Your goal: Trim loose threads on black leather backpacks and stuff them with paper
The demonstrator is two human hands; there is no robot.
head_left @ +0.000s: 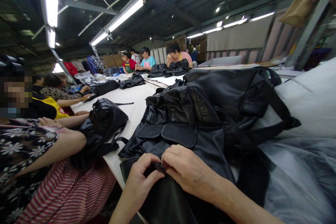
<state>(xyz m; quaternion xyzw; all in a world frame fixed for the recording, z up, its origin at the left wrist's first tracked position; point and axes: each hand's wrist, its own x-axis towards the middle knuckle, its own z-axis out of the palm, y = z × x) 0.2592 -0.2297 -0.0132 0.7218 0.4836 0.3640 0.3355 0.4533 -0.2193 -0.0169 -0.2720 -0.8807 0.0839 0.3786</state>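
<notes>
We sit at a long white bench (136, 106) in a big work hall, and other people sit along it with black bags of their own. A pile of black bags (210, 101) lies right in front of us, with a white sack (312, 101) beside it on the right. One black bag (162, 196) lies at the near edge of the bench, partly under our hands. Our left hand (140, 178) and our right hand (187, 169) almost touch, and both pinch a small dark tab (159, 167) on that bag with curled fingers. We think we are working on this small part now. The next move needs a firm pinch and a slow, careful pull
</notes>
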